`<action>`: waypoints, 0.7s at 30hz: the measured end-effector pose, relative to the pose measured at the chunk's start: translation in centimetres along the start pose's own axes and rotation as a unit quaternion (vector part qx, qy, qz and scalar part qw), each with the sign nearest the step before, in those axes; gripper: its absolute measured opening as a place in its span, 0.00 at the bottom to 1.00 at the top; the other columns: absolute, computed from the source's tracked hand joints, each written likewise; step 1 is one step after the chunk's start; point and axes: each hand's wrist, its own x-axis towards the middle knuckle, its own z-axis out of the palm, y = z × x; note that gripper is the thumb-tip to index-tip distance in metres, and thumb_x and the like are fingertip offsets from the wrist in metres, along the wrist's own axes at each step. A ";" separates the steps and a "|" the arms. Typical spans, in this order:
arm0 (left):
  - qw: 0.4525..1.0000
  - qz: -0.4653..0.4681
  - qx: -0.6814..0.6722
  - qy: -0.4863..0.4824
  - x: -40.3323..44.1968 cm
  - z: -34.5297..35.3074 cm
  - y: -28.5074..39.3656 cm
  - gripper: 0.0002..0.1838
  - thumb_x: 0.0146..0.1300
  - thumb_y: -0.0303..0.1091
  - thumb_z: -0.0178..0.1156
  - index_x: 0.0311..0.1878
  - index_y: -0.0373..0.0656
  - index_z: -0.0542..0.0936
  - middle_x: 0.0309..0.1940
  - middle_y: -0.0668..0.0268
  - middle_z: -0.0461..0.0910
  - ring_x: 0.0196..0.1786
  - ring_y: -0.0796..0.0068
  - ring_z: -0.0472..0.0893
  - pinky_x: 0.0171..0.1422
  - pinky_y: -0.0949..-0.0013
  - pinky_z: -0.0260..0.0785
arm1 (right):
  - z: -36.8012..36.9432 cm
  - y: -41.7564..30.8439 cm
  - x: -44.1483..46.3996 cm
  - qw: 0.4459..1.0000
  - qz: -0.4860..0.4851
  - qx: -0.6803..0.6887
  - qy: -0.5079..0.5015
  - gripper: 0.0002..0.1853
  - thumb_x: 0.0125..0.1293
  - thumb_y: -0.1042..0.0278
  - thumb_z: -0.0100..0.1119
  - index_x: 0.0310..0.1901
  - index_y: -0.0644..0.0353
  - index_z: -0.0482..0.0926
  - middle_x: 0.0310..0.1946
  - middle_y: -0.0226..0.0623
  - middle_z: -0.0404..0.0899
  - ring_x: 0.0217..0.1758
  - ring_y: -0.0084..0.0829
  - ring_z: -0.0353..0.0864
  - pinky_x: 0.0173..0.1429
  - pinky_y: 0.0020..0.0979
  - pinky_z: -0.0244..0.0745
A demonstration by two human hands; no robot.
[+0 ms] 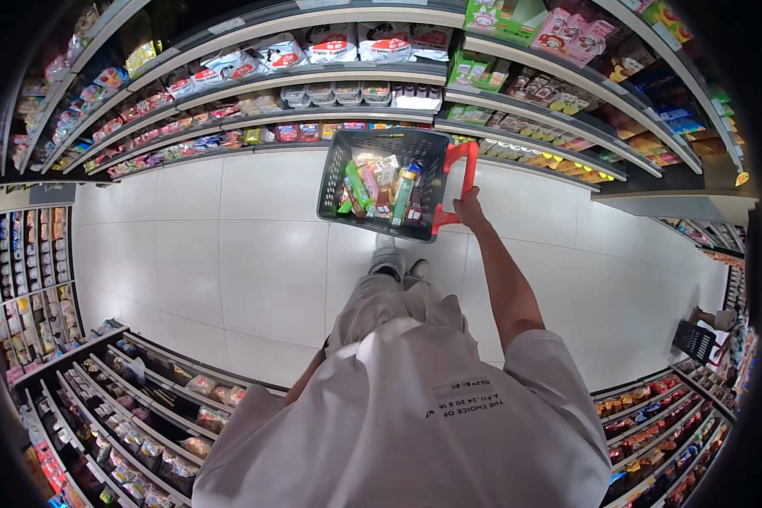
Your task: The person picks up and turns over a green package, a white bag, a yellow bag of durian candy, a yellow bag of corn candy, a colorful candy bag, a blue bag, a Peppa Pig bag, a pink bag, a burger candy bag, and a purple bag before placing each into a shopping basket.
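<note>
My right hand (469, 208) is closed around the red handle (468, 173) of a dark grey shopping basket (433, 162). The basket hangs in front of my legs, above the floor, with its open top facing me. Inside lie several packaged items, among them a green packet (356, 184) and a long green tube-shaped pack (404, 196); the print is too small to read. My left arm (306, 378) hangs at my side, and its hand is hidden by my clothing.
Shelves of bagged snacks (333, 42) curve across the front, with small plastic tubs (347, 91) lower down. More racks stand left (30, 254), behind left (144, 423) and behind right (660, 415). Pale tiled floor (267, 229) lies between them. Another dark basket (695, 341) is at far right.
</note>
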 end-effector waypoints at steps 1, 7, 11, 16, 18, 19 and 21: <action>1.000 0.002 -0.001 0.004 -0.7 -0.5 -0.8 0.19 0.63 0.46 0.49 0.42 0.40 0.77 0.36 0.56 0.80 0.36 0.62 0.79 0.43 0.61 0.70 | 0.3 -0.2 -0.1 1.000 -0.003 0.004 0.001 0.23 0.58 0.69 0.51 0.48 0.66 0.49 0.36 0.64 0.73 0.41 0.57 0.78 0.42 0.46 0.73; 0.999 0.033 -0.013 0.031 -3.6 -5.0 -5.9 0.19 0.63 0.47 0.49 0.41 0.39 0.78 0.36 0.56 0.80 0.37 0.62 0.79 0.43 0.61 0.69 | 2.1 -1.2 0.3 0.998 0.019 -0.038 0.039 0.24 0.56 0.71 0.51 0.48 0.67 0.49 0.35 0.68 0.73 0.43 0.63 0.75 0.46 0.50 0.72; 0.997 0.056 -0.015 0.051 -0.8 -11.4 -6.4 0.19 0.63 0.47 0.49 0.41 0.39 0.78 0.36 0.55 0.80 0.37 0.61 0.79 0.43 0.61 0.69 | 2.4 -2.3 -0.3 0.995 0.047 -0.056 0.063 0.26 0.55 0.71 0.50 0.50 0.66 0.49 0.37 0.71 0.73 0.46 0.66 0.73 0.53 0.51 0.67; 0.996 0.056 -0.038 0.065 0.6 -18.1 -8.1 0.19 0.63 0.47 0.49 0.40 0.38 0.78 0.35 0.55 0.80 0.37 0.60 0.79 0.43 0.61 0.69 | 3.2 -4.6 -0.3 0.977 0.153 -0.129 0.080 0.30 0.56 0.65 0.51 0.55 0.67 0.48 0.45 0.65 0.73 0.52 0.60 0.73 0.58 0.45 0.68; 0.995 0.062 -0.051 0.066 1.7 -20.3 -7.7 0.20 0.63 0.47 0.49 0.40 0.38 0.78 0.35 0.54 0.80 0.37 0.60 0.79 0.43 0.61 0.69 | 3.3 -5.8 -0.7 0.966 0.183 -0.164 0.084 0.31 0.56 0.64 0.52 0.55 0.66 0.49 0.48 0.63 0.73 0.53 0.58 0.73 0.59 0.45 0.68; 0.994 0.065 -0.055 0.065 2.2 -21.5 -7.4 0.20 0.63 0.47 0.49 0.40 0.38 0.78 0.35 0.54 0.80 0.37 0.60 0.79 0.43 0.61 0.69 | 3.4 -6.4 -0.7 0.952 0.218 -0.195 0.087 0.31 0.56 0.63 0.53 0.56 0.65 0.49 0.50 0.61 0.72 0.54 0.56 0.72 0.60 0.44 0.68; 0.994 0.071 -0.062 0.058 3.4 -23.8 -6.5 0.20 0.63 0.47 0.49 0.39 0.38 0.78 0.35 0.54 0.80 0.37 0.60 0.79 0.43 0.61 0.69 | 3.8 -6.8 -0.4 0.947 0.241 -0.197 0.082 0.32 0.56 0.62 0.54 0.56 0.64 0.49 0.51 0.59 0.72 0.56 0.55 0.72 0.61 0.43 0.67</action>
